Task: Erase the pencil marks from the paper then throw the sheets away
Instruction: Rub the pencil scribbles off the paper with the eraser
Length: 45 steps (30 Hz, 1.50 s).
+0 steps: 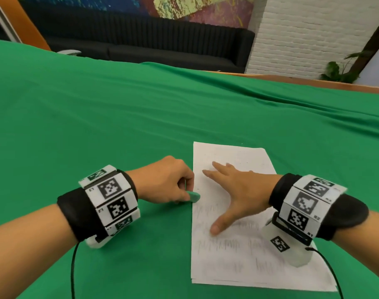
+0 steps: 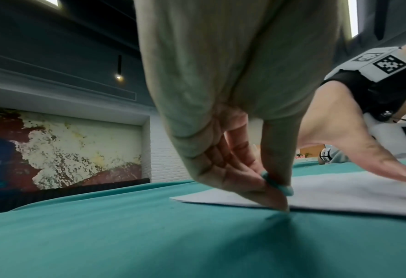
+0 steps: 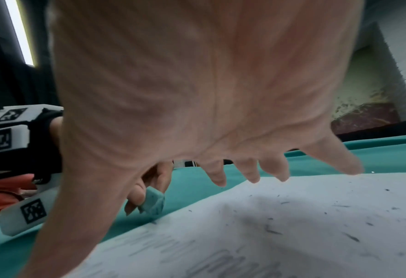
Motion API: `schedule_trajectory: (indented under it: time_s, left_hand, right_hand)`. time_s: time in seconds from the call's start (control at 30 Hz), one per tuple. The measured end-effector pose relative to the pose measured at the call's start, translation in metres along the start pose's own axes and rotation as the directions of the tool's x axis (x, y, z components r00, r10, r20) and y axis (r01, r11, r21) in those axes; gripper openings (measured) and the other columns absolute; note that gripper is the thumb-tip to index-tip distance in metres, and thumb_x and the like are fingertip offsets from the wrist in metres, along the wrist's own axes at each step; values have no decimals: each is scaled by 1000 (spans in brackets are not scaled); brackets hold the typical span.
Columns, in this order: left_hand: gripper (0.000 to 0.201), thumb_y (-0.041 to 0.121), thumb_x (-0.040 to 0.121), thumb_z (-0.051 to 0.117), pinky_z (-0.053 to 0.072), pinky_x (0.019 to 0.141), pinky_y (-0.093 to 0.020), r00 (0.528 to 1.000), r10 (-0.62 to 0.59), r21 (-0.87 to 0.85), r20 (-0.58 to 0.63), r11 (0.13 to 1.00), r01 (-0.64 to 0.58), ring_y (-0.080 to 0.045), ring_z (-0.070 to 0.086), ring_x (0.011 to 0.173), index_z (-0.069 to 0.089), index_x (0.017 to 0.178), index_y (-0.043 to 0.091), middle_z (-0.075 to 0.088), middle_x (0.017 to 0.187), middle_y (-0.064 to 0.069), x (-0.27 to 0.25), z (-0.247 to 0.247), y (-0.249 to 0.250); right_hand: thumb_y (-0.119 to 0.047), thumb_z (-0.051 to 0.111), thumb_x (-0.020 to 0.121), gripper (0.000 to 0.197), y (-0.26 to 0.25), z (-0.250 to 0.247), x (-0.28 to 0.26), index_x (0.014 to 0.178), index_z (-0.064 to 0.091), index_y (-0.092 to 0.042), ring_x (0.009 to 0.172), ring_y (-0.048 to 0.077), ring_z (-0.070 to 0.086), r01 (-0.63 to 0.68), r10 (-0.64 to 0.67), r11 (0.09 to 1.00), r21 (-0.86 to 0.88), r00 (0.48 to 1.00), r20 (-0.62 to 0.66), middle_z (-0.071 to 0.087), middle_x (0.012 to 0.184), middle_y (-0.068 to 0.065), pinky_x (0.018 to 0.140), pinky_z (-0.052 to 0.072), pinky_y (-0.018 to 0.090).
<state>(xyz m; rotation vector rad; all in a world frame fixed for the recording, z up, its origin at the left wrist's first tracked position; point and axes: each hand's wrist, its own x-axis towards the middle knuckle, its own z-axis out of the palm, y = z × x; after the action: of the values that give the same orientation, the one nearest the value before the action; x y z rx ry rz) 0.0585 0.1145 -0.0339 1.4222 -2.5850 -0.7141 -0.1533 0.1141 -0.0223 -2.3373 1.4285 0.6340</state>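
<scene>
The eraser (image 1: 194,196) was pinched by the left hand (image 1: 165,182) at the paper (image 1: 238,251) edge; the paper was pinned under the flat, spread right hand (image 1: 238,188). Beyond the fingers marks looked erased, nearer rows remained, and nothing was discarded.

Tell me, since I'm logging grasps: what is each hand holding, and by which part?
The left hand pinches the green eraser by its upper end, the lower end at the paper's left edge. The right hand holds nothing; it presses flat on the paper.

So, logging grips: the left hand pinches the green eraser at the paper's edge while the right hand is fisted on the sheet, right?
Not fisted. In the head view the right hand lies flat, fingers spread, on the paper. The left hand does pinch the eraser at the edge.
</scene>
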Motion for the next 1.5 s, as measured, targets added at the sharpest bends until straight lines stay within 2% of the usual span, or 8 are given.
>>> schedule_trajectory:
  time_s: [0.13, 0.4, 0.6, 0.77, 0.93, 1.13, 1.33, 1.5]
  left_hand:
    - [19, 38, 90, 67, 41, 61, -19, 1000, 24, 101, 2, 995, -24, -1, 53, 59, 65, 82, 21, 64, 68, 10, 4, 8, 3]
    - [17, 27, 91, 69, 47, 63, -23, 1000, 28, 53, 7, 998, -28, -8, 58, 60, 64, 79, 16, 67, 69, 3, 9, 9, 9]
    - [14, 23, 87, 72, 45, 60, -18, 974, 86, 105, 208, 988, -109, -6, 56, 62, 65, 78, 16, 66, 68, 6, 4, 0, 21]
    - [16, 26, 91, 69, 51, 65, -25, 995, 24, 78, 101, 996, -32, -8, 61, 58, 64, 81, 14, 65, 62, 4, 13, 6, 21]
    - [18, 22, 91, 69, 44, 60, -16, 968, -1, 70, 251, 997, -17, -3, 61, 56, 63, 75, 15, 70, 64, 2, 8, 2, 22]
    - [22, 26, 92, 66, 41, 57, -17, 998, -47, 62, 44, 997, 44, 3, 55, 50, 61, 73, 17, 70, 63, 3, 18, 3, 24]
    - [16, 24, 89, 70, 46, 61, -16, 962, -38, 94, 270, 995, 13, -1, 61, 55, 66, 78, 13, 72, 66, 1, 7, 0, 29]
    - [20, 27, 90, 70, 50, 63, -23, 998, 9, 97, 67, 995, -16, -4, 59, 55, 62, 74, 17, 68, 62, 3, 18, 4, 26]
  right_hand:
    - [-81, 72, 54, 143, -1, 6, 5, 147, -28, -39, 145, 26, -29, -47, 49, 999, -15, 987, 155, -39, 154, -8, 120, 8, 58]
    - [-83, 70, 53, 146, -2, 11, 7, 136, -42, -44, 137, 24, -42, -78, 82, 997, -29, 968, 237, -55, 141, -11, 115, -2, 66]
    - [-81, 73, 53, 146, -3, 10, 8, 134, -43, -46, 135, 23, -45, -97, 97, 995, -15, 959, 266, -57, 139, -12, 114, -7, 65]
    - [-79, 74, 56, 145, -4, 9, 6, 134, -43, -45, 134, 23, -46, -89, 82, 996, 15, 957, 277, -57, 138, -12, 113, -9, 63]
    - [-77, 75, 56, 145, -4, 10, 7, 135, -42, -45, 135, 24, -45, -99, 92, 995, 16, 961, 260, -55, 140, -12, 114, -9, 63]
    - [-78, 75, 55, 145, -4, 11, 5, 136, -41, -45, 136, 23, -44, -97, 88, 995, 26, 964, 250, -55, 140, -13, 114, -10, 63]
    - [-78, 76, 53, 146, -3, 12, 6, 136, -40, -46, 137, 23, -43, -107, 96, 994, 32, 967, 237, -54, 142, -13, 115, -8, 62]
    - [-74, 75, 59, 143, -5, 9, 3, 137, -41, -43, 136, 22, -43, -103, 91, 994, 34, 962, 258, -55, 140, -11, 114, -9, 61]
